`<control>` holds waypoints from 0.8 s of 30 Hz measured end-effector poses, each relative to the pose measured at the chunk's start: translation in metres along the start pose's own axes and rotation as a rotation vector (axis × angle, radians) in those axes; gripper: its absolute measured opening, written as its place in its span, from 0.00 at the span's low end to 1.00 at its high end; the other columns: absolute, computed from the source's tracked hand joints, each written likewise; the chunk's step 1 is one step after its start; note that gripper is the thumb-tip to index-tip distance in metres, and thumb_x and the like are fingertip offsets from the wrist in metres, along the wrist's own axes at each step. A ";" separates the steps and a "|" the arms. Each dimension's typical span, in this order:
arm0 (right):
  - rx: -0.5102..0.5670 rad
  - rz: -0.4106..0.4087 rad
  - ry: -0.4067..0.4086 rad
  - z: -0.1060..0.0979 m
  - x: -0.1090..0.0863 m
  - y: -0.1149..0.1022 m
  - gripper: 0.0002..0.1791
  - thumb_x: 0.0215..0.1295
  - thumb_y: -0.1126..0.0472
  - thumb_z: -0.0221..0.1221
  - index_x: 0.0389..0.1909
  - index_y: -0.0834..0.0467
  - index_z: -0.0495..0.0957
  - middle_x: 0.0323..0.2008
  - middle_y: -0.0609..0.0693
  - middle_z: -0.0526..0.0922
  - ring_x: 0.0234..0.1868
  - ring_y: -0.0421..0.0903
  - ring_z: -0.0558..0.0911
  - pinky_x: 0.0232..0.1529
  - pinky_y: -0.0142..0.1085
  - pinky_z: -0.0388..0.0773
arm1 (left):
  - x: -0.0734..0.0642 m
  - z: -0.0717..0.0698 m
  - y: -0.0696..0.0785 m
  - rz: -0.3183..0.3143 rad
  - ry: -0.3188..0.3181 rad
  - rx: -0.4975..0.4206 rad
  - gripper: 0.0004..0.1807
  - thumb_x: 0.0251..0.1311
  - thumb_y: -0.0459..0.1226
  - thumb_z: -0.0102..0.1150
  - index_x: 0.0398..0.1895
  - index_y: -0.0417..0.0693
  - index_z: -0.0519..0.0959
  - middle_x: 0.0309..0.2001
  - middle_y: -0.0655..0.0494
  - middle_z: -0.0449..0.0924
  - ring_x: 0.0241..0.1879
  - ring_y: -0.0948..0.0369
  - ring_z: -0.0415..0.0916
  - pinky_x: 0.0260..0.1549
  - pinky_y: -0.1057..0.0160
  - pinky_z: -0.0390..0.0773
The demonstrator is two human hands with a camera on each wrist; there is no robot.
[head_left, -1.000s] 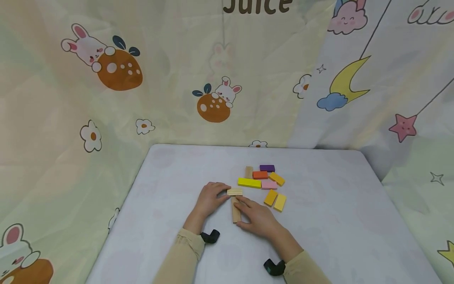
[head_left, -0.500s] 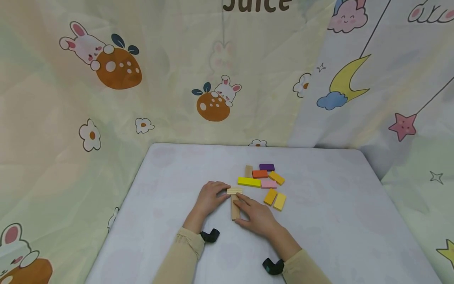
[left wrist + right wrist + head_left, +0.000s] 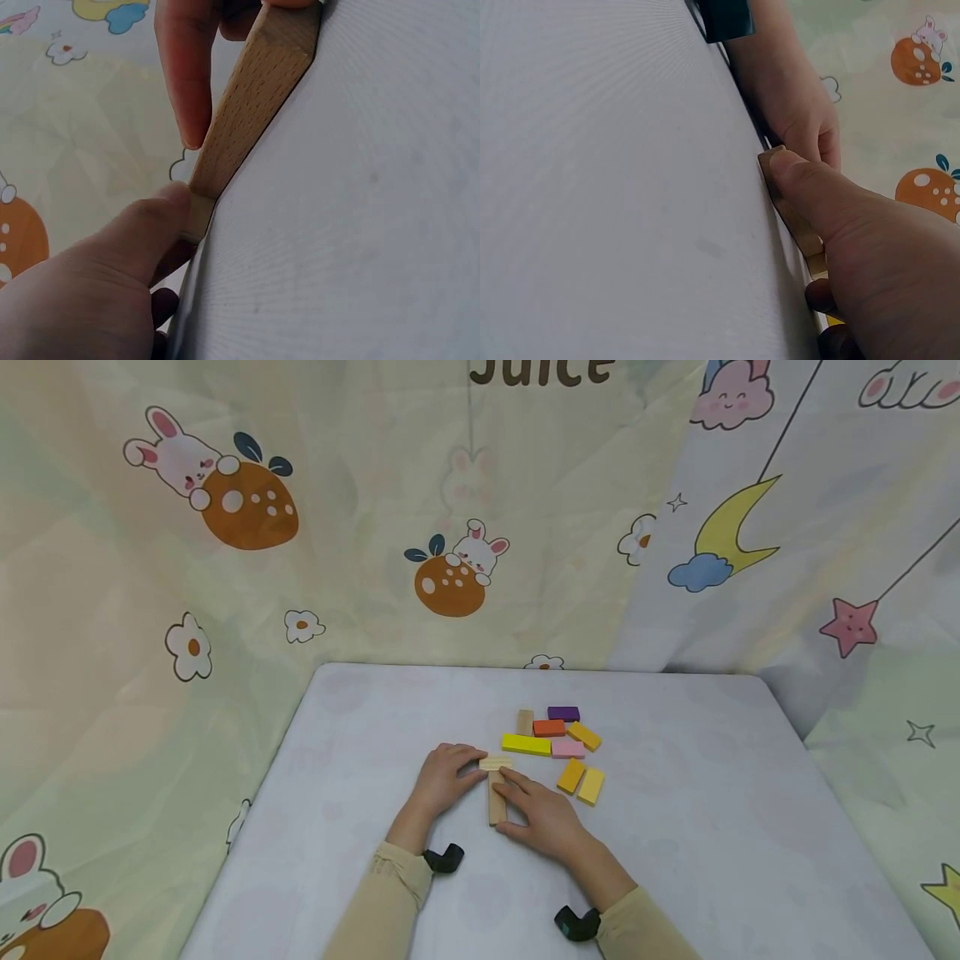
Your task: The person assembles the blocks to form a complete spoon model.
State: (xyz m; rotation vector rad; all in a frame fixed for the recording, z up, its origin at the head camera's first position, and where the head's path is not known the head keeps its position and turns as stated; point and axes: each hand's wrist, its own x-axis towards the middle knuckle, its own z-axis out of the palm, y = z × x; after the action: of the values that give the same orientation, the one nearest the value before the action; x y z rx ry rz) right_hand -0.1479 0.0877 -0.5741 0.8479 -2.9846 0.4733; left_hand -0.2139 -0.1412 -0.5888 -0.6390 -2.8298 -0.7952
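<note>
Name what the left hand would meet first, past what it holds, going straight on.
Probably the long yellow block, ahead of the left hand and its pale wood; depth is unclear.

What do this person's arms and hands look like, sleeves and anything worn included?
The left hand and right hand are both bare, without gloves. Beige sleeves reach close to the wrists, and a black, angular device sits at each wrist.
</note>
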 end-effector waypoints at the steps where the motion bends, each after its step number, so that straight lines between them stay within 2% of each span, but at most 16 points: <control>1: 0.006 0.001 0.002 0.000 0.000 0.000 0.38 0.62 0.31 0.58 0.71 0.40 0.67 0.75 0.42 0.62 0.68 0.48 0.73 0.59 0.47 0.78 | 0.000 0.000 0.000 0.002 -0.001 0.005 0.22 0.63 0.56 0.60 0.59 0.64 0.80 0.57 0.62 0.82 0.56 0.56 0.76 0.59 0.52 0.73; 6: 0.047 0.002 0.013 -0.001 -0.001 0.001 0.39 0.61 0.31 0.58 0.71 0.39 0.66 0.75 0.41 0.61 0.67 0.48 0.74 0.59 0.48 0.78 | 0.000 0.000 -0.001 0.022 -0.006 0.034 0.25 0.65 0.58 0.57 0.63 0.65 0.77 0.60 0.60 0.79 0.58 0.55 0.75 0.59 0.50 0.73; 11: 0.167 0.035 0.023 -0.003 -0.003 0.004 0.34 0.65 0.36 0.59 0.70 0.39 0.68 0.74 0.38 0.62 0.68 0.47 0.72 0.62 0.50 0.76 | -0.001 0.001 -0.002 0.054 -0.032 0.059 0.29 0.62 0.62 0.57 0.65 0.68 0.75 0.63 0.62 0.76 0.60 0.54 0.73 0.60 0.47 0.71; 14: 0.239 0.095 0.036 -0.003 -0.004 0.008 0.29 0.67 0.40 0.59 0.68 0.38 0.70 0.72 0.36 0.64 0.67 0.43 0.73 0.63 0.48 0.75 | -0.001 0.000 -0.001 0.065 -0.066 0.085 0.32 0.59 0.65 0.56 0.66 0.69 0.74 0.63 0.63 0.76 0.62 0.54 0.71 0.61 0.46 0.69; 18: 0.306 0.199 0.076 -0.005 -0.004 0.015 0.25 0.69 0.44 0.59 0.66 0.38 0.73 0.70 0.35 0.67 0.56 0.39 0.76 0.58 0.42 0.79 | -0.001 -0.001 0.000 0.059 -0.102 0.126 0.35 0.58 0.69 0.54 0.67 0.71 0.72 0.64 0.65 0.75 0.63 0.55 0.69 0.63 0.47 0.68; 21: 0.333 0.280 0.131 -0.009 -0.005 0.021 0.23 0.68 0.48 0.60 0.64 0.41 0.75 0.69 0.37 0.69 0.55 0.40 0.77 0.55 0.42 0.81 | -0.001 -0.002 0.001 0.052 -0.113 0.143 0.35 0.57 0.69 0.54 0.67 0.71 0.72 0.64 0.65 0.75 0.63 0.56 0.69 0.63 0.48 0.68; 24: 0.332 0.339 0.184 -0.014 -0.006 0.029 0.21 0.69 0.51 0.59 0.62 0.45 0.76 0.67 0.41 0.71 0.58 0.43 0.77 0.56 0.44 0.81 | -0.001 -0.002 0.002 0.046 -0.119 0.144 0.35 0.57 0.69 0.54 0.67 0.71 0.72 0.64 0.65 0.75 0.63 0.56 0.69 0.63 0.49 0.68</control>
State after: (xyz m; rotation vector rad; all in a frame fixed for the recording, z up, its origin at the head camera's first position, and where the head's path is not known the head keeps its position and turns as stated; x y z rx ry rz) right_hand -0.1585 0.1185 -0.5701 0.2753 -2.9213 1.0158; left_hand -0.2120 -0.1411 -0.5863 -0.7490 -2.9323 -0.5578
